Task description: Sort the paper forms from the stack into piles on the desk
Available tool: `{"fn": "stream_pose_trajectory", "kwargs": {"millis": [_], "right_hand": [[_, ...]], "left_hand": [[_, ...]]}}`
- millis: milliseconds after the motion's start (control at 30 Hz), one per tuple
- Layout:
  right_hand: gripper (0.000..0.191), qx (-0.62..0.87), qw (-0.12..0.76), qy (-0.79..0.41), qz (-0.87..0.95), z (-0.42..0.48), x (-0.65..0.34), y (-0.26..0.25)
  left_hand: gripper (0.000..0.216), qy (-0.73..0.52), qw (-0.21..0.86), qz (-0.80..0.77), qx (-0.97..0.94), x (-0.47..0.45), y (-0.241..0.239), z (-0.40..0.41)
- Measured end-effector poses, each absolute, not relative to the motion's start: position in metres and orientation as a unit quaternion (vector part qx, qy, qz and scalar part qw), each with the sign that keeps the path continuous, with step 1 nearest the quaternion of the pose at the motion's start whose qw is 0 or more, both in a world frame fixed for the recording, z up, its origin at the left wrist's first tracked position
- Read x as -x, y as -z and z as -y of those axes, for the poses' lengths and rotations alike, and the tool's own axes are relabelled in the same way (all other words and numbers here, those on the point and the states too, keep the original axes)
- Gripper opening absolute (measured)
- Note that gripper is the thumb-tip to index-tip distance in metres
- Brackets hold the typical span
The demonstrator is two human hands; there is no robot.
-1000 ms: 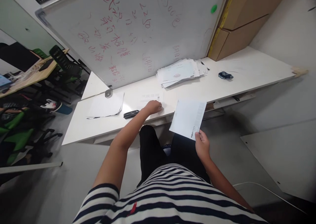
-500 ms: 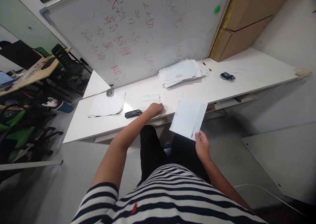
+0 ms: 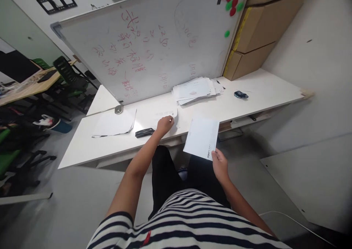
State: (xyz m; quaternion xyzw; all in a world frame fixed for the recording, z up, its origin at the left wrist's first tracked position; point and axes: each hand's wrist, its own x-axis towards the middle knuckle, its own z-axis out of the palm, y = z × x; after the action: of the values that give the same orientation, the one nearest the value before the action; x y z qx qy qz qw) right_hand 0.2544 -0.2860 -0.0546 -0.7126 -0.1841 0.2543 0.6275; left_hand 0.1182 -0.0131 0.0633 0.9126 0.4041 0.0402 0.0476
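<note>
My left hand point(image 3: 165, 126) is over the white tabletop, its fingers pinched on the right edge of a printed sheet of paper point(image 3: 162, 114). That edge curls up from the table, while my hand covers part of the sheet. Just left of this hand lies a black stapler point(image 3: 144, 132). In front of my lap, my right hand point(image 3: 220, 166) grips a white sheet of paper point(image 3: 201, 137) by its lower right corner, where dark "PONY" lettering shows. Whether it is one sheet or several I cannot tell.
A stack of white paper point(image 3: 114, 124) lies on the table point(image 3: 82, 146) at left, a small rounded object point(image 3: 118, 110) by its far edge. Loose papers point(image 3: 194, 89) are heaped against the whiteboard point(image 3: 110, 33). A dark blue object point(image 3: 241, 94) lies right, near cardboard boxes point(image 3: 242, 62).
My left hand has pinched the printed sheet and raised its right edge. My right hand still holds its white paper. The camera view has shifted, showing more of the whiteboard's top.
</note>
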Motion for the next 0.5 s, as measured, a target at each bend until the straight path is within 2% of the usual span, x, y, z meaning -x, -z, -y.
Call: {"fn": "stream_pose_trajectory", "kwargs": {"millis": [100, 233, 300, 433, 500], "right_hand": [[0.049, 0.711, 0.609, -0.289, 0.202, 0.274, -0.265, 0.039], [0.044, 0.693, 0.58, -0.363, 0.229, 0.252, -0.286, 0.021], [0.042, 0.688, 0.573, -0.383, 0.23, 0.242, -0.296, 0.019], [0.038, 0.662, 0.583, -0.414, 0.225, 0.233, -0.312, 0.026], [0.043, 0.624, 0.583, -0.465, 0.234, 0.233, -0.32, 0.028]], "left_hand": [[0.031, -0.101, 0.03, -0.348, -0.932, -0.118, -0.072, 0.043], [0.028, -0.099, 0.009, -0.105, -0.989, -0.116, -0.061, 0.093], [0.028, -0.103, 0.005, -0.032, -0.994, -0.111, -0.048, 0.11], [0.027, -0.126, 0.012, -0.003, -0.992, -0.093, -0.023, 0.122], [0.028, -0.129, 0.017, 0.004, -0.991, -0.081, -0.015, 0.125]]}}
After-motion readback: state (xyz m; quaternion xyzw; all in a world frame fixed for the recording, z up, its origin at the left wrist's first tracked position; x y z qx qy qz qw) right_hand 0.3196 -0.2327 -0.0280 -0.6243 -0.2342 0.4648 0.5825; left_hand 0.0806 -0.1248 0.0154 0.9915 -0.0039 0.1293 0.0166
